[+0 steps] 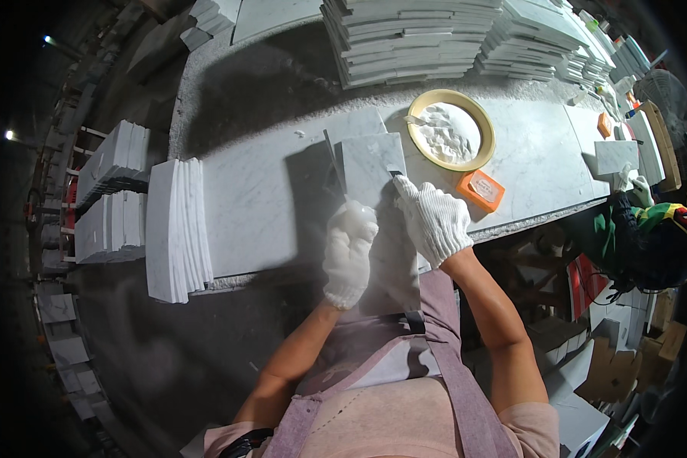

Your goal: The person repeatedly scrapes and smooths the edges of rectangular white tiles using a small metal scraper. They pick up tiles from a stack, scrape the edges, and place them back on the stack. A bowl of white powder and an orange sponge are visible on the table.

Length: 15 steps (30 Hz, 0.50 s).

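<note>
A grey-white marble tile [372,155] lies in front of me, its near end reaching past the bench edge toward my lap. My right hand [435,225], in a white knitted glove, is closed at its right edge, with fingertips beside a small dark patch on the tile. Over the left side of the tile is my left hand [348,263], also white-gloved, its fingers curled into a rounded shape. A pale, hazy blur covers its fingertips, so whatever they hold is hidden. A yellow-rimmed bowl [490,137] of white powder [452,133] stands beyond my right hand, next to an orange box [481,191].
Tall stacks of marble tiles [412,38] rise at the back of the bench [244,229]. More upright tiles [175,229] line its left end. At far right, a co-worker's gloved hands [635,187] are by another tile [617,157]. Cardboard boxes [614,366] lie below.
</note>
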Each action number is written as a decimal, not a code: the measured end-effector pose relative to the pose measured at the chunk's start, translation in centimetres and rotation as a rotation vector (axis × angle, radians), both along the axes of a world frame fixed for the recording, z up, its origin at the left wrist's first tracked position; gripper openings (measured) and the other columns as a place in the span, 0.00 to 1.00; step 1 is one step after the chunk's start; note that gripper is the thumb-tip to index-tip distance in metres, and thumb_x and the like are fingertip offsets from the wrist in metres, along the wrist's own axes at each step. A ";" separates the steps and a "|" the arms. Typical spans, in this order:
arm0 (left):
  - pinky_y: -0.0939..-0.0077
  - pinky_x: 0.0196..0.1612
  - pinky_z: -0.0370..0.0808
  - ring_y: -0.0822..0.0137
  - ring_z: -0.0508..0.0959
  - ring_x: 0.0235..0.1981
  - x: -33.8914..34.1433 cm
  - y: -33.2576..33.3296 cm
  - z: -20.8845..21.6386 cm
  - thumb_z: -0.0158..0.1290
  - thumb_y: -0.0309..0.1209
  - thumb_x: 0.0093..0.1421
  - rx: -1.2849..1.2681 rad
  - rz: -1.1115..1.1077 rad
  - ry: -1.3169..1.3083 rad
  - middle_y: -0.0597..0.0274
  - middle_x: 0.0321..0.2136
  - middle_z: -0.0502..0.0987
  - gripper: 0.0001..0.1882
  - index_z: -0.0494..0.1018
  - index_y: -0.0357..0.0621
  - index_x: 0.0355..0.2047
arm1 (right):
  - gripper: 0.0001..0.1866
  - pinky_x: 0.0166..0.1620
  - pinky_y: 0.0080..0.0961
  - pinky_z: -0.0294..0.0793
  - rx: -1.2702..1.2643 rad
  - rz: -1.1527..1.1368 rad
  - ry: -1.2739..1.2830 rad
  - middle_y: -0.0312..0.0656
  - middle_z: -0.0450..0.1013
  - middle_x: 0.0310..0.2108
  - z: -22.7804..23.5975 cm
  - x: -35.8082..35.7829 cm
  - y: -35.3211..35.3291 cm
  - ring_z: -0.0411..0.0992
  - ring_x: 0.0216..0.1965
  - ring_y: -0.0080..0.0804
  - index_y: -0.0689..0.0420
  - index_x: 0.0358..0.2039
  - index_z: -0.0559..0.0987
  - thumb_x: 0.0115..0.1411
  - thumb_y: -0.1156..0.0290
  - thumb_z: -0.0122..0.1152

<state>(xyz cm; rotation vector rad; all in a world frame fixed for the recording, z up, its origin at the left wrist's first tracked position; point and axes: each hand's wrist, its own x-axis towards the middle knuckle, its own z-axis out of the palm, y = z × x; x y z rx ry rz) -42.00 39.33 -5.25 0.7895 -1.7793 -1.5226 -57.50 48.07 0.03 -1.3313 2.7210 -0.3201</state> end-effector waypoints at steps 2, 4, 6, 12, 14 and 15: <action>0.71 0.58 0.79 0.68 0.79 0.53 -0.1 0.0 -0.3 0.55 0.19 0.70 0.076 -0.017 0.105 0.57 0.53 0.79 0.22 0.68 0.38 0.63 | 0.17 0.26 0.43 0.78 -0.008 0.025 -0.012 0.49 0.79 0.29 0.2 0.2 0.5 0.80 0.25 0.50 0.50 0.56 0.77 0.68 0.64 0.59; 0.72 0.57 0.78 0.69 0.79 0.51 -0.1 -0.1 -0.5 0.56 0.20 0.70 0.123 -0.021 0.154 0.59 0.52 0.79 0.22 0.68 0.38 0.63 | 0.18 0.28 0.42 0.80 0.003 0.039 -0.072 0.50 0.80 0.31 0.4 0.2 1.1 0.81 0.28 0.51 0.50 0.57 0.77 0.68 0.64 0.59; 0.74 0.57 0.76 0.73 0.77 0.49 -0.2 -0.2 -0.5 0.57 0.23 0.69 0.142 -0.016 0.148 0.63 0.50 0.79 0.22 0.69 0.38 0.62 | 0.20 0.30 0.40 0.80 -0.063 0.031 -0.136 0.49 0.80 0.32 0.5 0.1 1.6 0.81 0.29 0.50 0.49 0.59 0.77 0.68 0.64 0.60; 0.70 0.59 0.77 0.68 0.80 0.54 -0.7 -3.0 0.6 0.61 0.22 0.67 0.012 0.016 0.042 0.57 0.54 0.81 0.25 0.71 0.38 0.63 | 0.26 0.31 0.35 0.78 -0.573 -0.016 -0.159 0.45 0.79 0.32 -0.3 2.7 4.4 0.79 0.30 0.44 0.48 0.64 0.78 0.65 0.74 0.64; 0.62 0.60 0.77 0.58 0.81 0.56 -1.3 -4.8 0.8 0.64 0.19 0.62 -0.218 -0.039 -0.021 0.53 0.53 0.81 0.28 0.72 0.40 0.63 | 0.28 0.32 0.32 0.77 -0.731 -0.025 -0.259 0.44 0.78 0.31 -1.0 4.8 5.2 0.78 0.27 0.40 0.50 0.64 0.80 0.62 0.79 0.66; 0.61 0.62 0.75 0.55 0.79 0.58 -1.5 -5.6 0.9 0.64 0.19 0.62 -0.392 -0.044 -0.127 0.54 0.55 0.80 0.30 0.71 0.42 0.64 | 0.32 0.28 0.36 0.75 -0.759 -0.027 -0.327 0.44 0.77 0.30 -1.5 5.5 5.4 0.76 0.25 0.41 0.38 0.64 0.79 0.59 0.76 0.69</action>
